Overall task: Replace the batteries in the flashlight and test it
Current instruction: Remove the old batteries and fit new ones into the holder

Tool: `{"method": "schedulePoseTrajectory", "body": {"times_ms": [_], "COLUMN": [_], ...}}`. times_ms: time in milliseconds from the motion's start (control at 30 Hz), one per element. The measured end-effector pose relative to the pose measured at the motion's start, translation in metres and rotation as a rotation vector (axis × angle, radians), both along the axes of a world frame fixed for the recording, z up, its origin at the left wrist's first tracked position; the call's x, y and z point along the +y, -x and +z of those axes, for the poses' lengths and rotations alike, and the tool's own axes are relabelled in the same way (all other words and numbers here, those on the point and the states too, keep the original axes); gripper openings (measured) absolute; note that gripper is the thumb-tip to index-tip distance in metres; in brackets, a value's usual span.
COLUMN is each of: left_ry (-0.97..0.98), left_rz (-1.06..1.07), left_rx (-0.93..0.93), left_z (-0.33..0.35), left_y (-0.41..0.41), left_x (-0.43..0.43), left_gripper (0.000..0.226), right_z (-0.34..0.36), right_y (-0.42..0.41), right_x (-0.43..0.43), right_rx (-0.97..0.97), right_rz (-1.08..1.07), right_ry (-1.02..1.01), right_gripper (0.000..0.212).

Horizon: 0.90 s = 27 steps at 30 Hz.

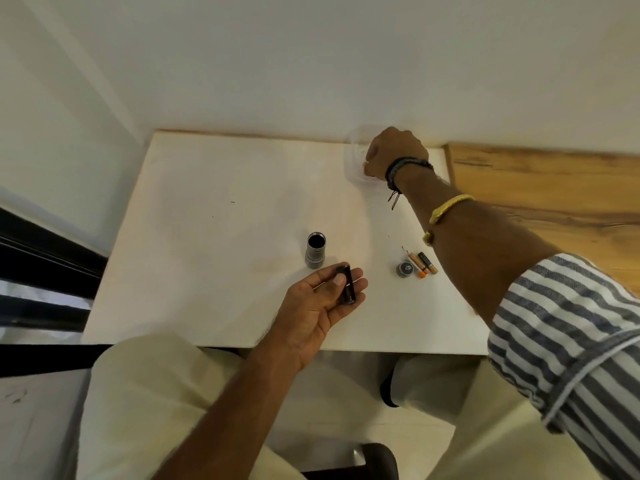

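Note:
The silver flashlight body point(315, 250) stands upright on the white table point(214, 244), its open dark end facing up. My left hand point(322, 303) lies palm up just in front of it and holds the black battery holder point(346, 285) between thumb and fingers. The round tail cap point(405, 269) rests on the table to the right, beside three loose batteries point(423, 264). My right hand point(394, 152) reaches into a clear plastic container point(353, 157) at the table's far edge, fingers curled; what they hold is hidden.
A white wall runs behind the table. A wooden surface point(554, 188) adjoins the table on the right. A dark window frame point(41, 251) is at the left. My lap in light trousers sits under the near edge.

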<state>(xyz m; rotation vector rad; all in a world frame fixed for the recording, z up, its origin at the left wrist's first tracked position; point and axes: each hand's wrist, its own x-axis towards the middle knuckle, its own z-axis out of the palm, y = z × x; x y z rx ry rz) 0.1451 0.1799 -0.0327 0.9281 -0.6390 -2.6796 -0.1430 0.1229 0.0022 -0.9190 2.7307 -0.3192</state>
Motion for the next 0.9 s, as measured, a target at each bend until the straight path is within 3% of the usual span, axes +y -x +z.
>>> {"method": "schedulePoseTrajectory", "body": {"times_ms": [133, 433, 567, 667, 900], "left_ry": [0.021, 0.11, 0.15, 0.182, 0.258], "left_rz": [0.034, 0.022, 0.014, 0.005, 0.003], "left_rx": [0.013, -0.005, 0.002, -0.009, -0.06], "left_z": [0.005, 0.017, 0.018, 0.018, 0.02], "left_y": [-0.001, -0.009, -0.013, -0.014, -0.019], "left_x": [0.001, 0.008, 0.012, 0.016, 0.026], "left_gripper": [0.028, 0.026, 0.027, 0.027, 0.026], "right_z": [0.016, 0.04, 0.03, 0.025, 0.024], "right_y": [-0.013, -0.101, -0.153, -0.178, -0.201], "right_x": [0.02, 0.118, 0.171, 0.195, 0.216], "right_rx": [-0.049, -0.397, -0.537, -0.61, -0.589], "right_rz": [-0.085, -0.113, -0.17, -0.205, -0.121], "right_ry": [0.25, 0.663, 0.729, 0.788, 0.835], "right_gripper": [0.026, 0.022, 0.03, 0.023, 0.022]}}
